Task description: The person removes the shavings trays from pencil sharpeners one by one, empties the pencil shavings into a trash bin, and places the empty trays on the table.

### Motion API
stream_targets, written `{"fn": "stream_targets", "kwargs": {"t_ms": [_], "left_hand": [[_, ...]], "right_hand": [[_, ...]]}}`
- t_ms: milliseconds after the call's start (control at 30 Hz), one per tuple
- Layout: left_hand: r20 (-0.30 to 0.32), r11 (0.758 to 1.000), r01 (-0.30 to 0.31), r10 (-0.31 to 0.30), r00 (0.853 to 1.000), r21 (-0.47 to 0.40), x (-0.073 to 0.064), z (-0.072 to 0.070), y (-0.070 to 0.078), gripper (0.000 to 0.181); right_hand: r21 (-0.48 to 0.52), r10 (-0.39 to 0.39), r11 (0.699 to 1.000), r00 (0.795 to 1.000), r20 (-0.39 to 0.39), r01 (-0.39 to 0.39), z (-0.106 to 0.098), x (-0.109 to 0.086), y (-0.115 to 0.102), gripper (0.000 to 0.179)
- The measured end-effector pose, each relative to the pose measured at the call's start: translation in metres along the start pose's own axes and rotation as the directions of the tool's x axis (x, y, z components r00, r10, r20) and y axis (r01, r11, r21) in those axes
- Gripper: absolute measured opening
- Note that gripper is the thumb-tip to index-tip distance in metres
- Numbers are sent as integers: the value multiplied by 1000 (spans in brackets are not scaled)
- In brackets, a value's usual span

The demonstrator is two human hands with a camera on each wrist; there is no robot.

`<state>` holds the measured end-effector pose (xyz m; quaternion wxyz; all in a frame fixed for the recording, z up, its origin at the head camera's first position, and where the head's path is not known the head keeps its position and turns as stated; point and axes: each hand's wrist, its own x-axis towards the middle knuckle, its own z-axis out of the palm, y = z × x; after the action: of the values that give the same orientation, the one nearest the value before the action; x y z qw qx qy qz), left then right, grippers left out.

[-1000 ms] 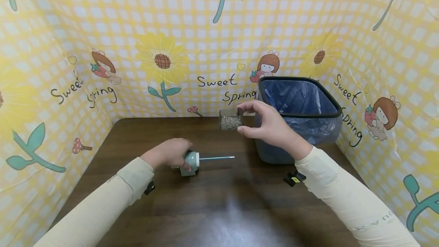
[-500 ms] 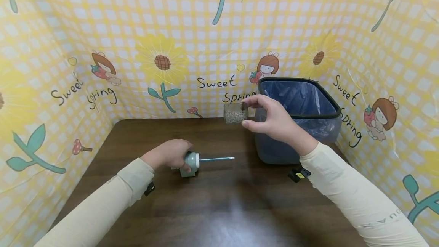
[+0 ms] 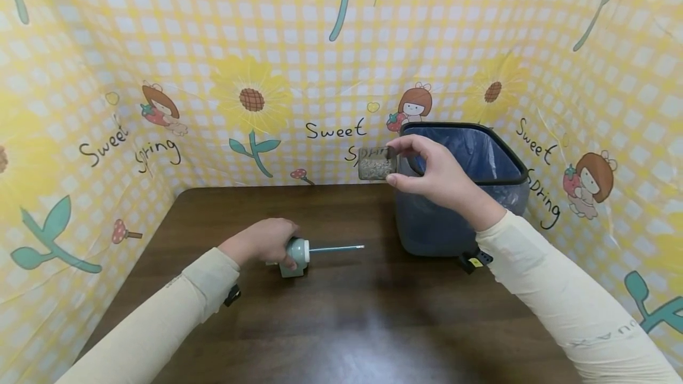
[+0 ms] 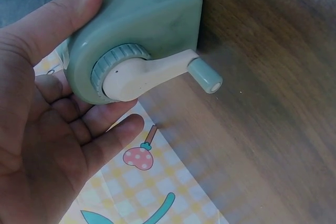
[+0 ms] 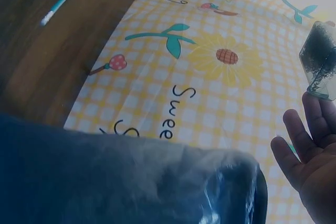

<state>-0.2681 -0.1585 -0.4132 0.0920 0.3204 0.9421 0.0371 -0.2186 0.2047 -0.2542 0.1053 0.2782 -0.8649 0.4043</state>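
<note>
My left hand (image 3: pixel 265 240) grips a green pencil sharpener (image 3: pixel 295 252) lying on the table, thumb on one side and fingers round the other. Its white crank (image 4: pixel 152 75) with a green knob shows in the left wrist view. A blue pencil (image 3: pixel 336 248) sticks out of the sharpener toward the right, eraser end outward. Above the table's back edge, my right hand (image 3: pixel 440 172) pinches a small clear shavings drawer (image 3: pixel 376 165) between thumb and fingers. Greyish shavings fill its lower part. In the right wrist view the drawer (image 5: pixel 320 59) shows at the right edge.
A grey bin (image 3: pixel 434 230) with a black rim and a blue-looking plastic liner stands at the back right, just behind my right hand. Checked cloth with flowers (image 3: pixel 251 99) walls the dark wooden table (image 3: pixel 320 319) at the back and both sides.
My right hand has risen and shifted right with the shavings drawer, now overlapping the bin's front rim in the head view. The left hand and the sharpener have stayed in place.
</note>
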Motion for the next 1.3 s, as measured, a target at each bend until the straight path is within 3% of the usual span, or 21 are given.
{"fn": "stream_targets", "kwargs": {"t_ms": [333, 1033, 1300], "left_hand": [[-18, 1000, -13, 13, 1000, 8, -3, -4, 0, 55], [1, 1000, -16, 16, 1000, 9, -1, -1, -2, 58], [-4, 1000, -29, 29, 1000, 0, 0, 0, -2, 58]], "right_hand": [[-20, 3, 1000, 1000, -8, -3, -19, 7, 1, 51], [-45, 104, 993, 993, -63, -107, -66, 13, 9, 51], [-80, 98, 991, 993, -65, -103, -87, 22, 13, 51]]}}
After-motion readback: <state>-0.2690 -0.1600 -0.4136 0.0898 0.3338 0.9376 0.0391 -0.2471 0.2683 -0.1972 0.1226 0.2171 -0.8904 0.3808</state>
